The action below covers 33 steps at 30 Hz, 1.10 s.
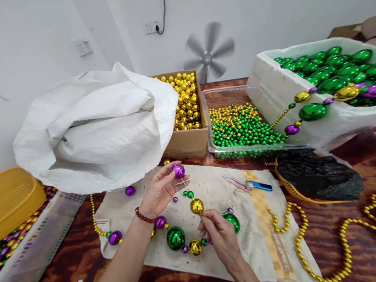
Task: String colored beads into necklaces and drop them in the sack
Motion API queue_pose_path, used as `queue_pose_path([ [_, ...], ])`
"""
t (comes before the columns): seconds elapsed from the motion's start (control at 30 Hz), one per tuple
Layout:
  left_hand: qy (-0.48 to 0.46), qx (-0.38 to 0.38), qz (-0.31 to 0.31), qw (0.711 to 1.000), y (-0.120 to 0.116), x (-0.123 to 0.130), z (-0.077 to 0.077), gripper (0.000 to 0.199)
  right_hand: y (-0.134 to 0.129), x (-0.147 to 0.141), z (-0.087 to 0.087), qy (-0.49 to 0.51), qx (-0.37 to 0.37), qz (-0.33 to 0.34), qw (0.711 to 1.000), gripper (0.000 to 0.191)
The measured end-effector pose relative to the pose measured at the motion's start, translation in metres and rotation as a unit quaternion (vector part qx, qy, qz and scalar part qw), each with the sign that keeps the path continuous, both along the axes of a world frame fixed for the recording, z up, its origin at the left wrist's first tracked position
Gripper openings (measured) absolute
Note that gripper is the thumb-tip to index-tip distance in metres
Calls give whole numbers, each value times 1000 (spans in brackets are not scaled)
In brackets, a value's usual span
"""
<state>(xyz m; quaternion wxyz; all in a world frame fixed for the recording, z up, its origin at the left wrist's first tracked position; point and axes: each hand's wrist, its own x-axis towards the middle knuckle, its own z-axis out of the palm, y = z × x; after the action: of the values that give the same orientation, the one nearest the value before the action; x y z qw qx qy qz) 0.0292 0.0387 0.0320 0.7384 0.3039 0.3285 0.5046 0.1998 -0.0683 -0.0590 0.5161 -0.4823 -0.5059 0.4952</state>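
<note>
Left hand (162,187) is closed on a purple bead (179,171), from which thread (184,184) is led to green beads (190,194) and a gold bead (197,206), pinched at its lower edge by the right hand (220,234); beneath, a pale cloth (252,243) is spread on the table (324,225), a cardboard box (189,140) placed beyond

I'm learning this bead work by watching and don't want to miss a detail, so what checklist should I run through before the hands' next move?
1. Left hand holding the purple ball: ok, held at the fingertips.
2. Right hand at the gold ball: ok, fingers pinched at its lower edge.
3. Purple ball tight against the small green beads: not ok, bare thread shows between.
4. Any knot in that thread: cannot tell, too small to see.
5. Blue tool clear of both hands: ok, lying on the cloth.
</note>
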Motion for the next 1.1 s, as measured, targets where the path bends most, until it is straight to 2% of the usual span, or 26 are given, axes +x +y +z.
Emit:
queue_pose_path([
  [0.23,35,14,-21,999,-14,14,-2,33,17,-10,3,43,-19,-16,999,27],
  [0.47,25,1,-17,1000,-12,15,-6,32,14,-3,6,127,-68,44,989,34],
  [0.6,40,-1,-37,999,-13,16,-7,33,16,-4,7,132,-100,3,986,37],
  [0.77,104,47,-54,992,-8,4,1,41,22,-6,10,130,-76,-26,988,38],
  [0.83,173,72,-43,981,-2,-8,-1,42,23,-3,12,136,-71,-25,988,38],
  [0.9,319,103,-30,942,4,-22,-10,36,22,1,13,142,-69,-29,987,37],
  [0.93,412,123,-29,902,5,-28,-17,29,22,3,13,145,-68,-33,987,36],
  [1.03,650,186,-76,733,1,-37,-38,14,20,6,14,149,-69,-41,986,35],
  [1.1,725,210,-127,644,-7,-34,-48,18,19,6,13,149,-72,-36,986,36],
])
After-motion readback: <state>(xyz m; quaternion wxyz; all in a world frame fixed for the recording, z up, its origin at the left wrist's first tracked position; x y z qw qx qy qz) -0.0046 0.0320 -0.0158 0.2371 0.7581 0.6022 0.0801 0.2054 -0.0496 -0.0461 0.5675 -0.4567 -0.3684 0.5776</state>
